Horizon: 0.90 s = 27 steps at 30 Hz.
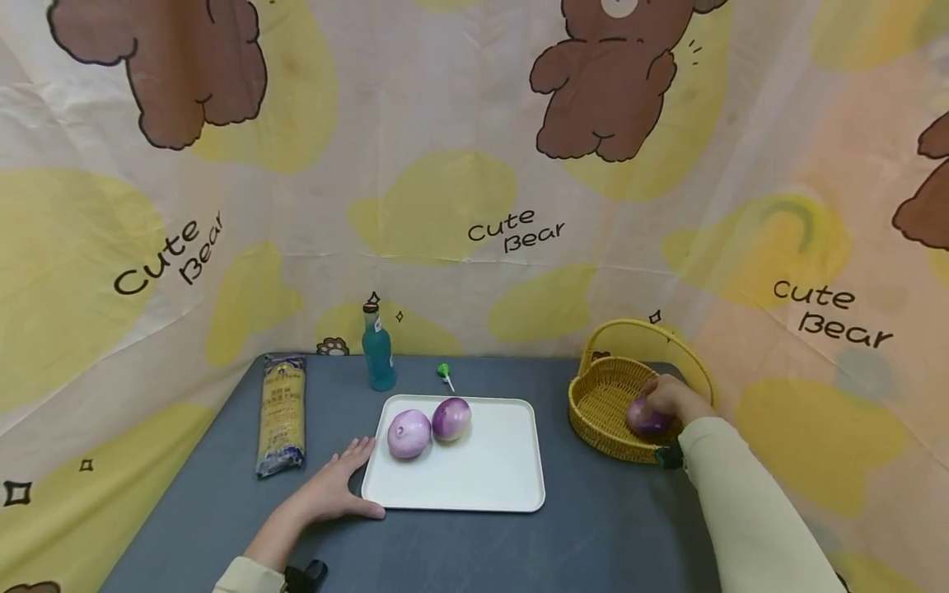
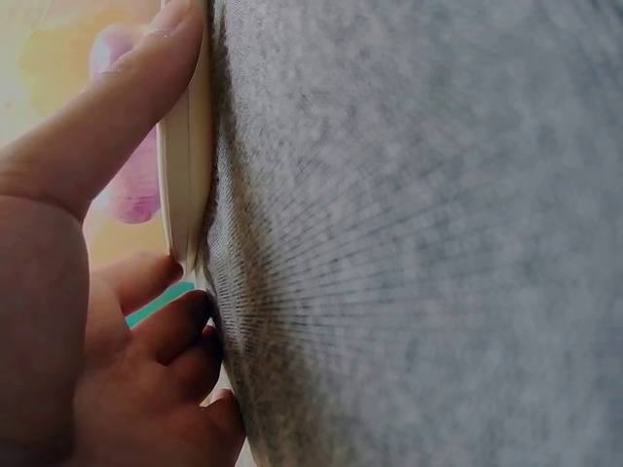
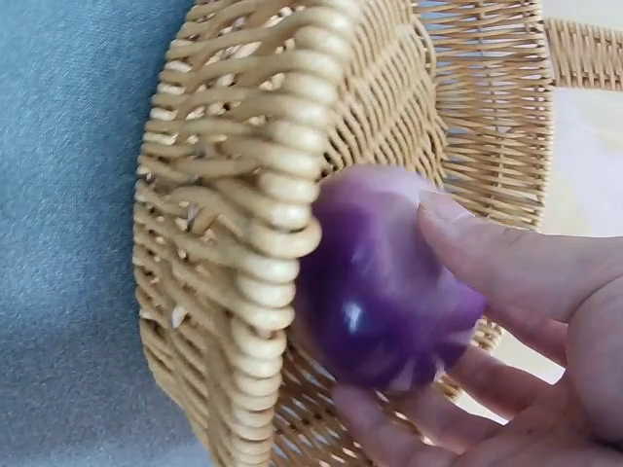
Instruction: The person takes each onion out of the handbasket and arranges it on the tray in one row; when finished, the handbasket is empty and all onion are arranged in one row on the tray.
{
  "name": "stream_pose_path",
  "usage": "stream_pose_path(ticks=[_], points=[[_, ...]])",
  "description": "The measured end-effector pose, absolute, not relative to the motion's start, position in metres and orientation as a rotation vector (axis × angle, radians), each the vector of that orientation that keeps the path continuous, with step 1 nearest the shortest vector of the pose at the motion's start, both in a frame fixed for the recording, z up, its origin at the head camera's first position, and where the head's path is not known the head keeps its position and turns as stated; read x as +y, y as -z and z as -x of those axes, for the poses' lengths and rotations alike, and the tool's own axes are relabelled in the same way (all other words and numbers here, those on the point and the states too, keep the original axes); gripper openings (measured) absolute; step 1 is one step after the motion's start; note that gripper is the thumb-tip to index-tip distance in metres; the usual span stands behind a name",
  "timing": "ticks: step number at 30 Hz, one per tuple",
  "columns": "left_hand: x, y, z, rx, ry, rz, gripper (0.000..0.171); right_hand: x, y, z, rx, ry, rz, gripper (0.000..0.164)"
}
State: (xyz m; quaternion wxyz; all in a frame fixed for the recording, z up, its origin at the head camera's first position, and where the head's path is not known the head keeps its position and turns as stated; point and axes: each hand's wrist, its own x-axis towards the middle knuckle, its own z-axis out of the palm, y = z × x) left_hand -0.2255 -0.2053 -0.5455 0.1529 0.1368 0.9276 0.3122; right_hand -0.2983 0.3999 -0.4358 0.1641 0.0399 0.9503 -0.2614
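A purple onion is being gripped by the right hand inside the wicker basket, which is standing near the right edge of the grey worktop. In the right wrist view the fingers are being curled round the onion, just behind the basket's woven rim; whether the onion is being rested on the basket floor or held clear of it cannot be told.

The white tray is being steadied at its near left corner by the left hand, which is lying open and flat on the worktop. In the left wrist view the thumb is being pressed against the tray's edge, and nothing is being clasped by that hand.

Two more purple onions are lying on the tray, one paler and one darker, touching or nearly touching at the tray's far left.

Judged from how things lie, two onions are being kept on the tray and one is being handled at the basket, so the work is being taken as roughly two thirds along or one third along, depending on its direction, which the pictures do not settle.

Behind the tray a blue bottle and a green lollipop are standing and lying, and a packet of noodles is lying to the left.
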Motion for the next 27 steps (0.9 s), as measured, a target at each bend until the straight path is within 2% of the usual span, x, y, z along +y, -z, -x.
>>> stream_pose_path(ticks=[5, 14, 27], points=[[-0.205, 0.544, 0.224, 2.655, -0.891, -0.39, 0.127, 0.4, 0.44, 0.298, 2.73, 0.764, -0.1, 0.06], [-0.204, 0.543, 0.223, 2.656, -0.887, -0.398, 0.126, 0.398, 0.442, 0.297, 2.688, 0.947, -0.231, 0.061], [-0.203, 0.544, 0.224, 2.661, -0.875, -0.399, 0.127, 0.38, 0.43, 0.292, 2.753, 1.096, -0.153, 0.07]])
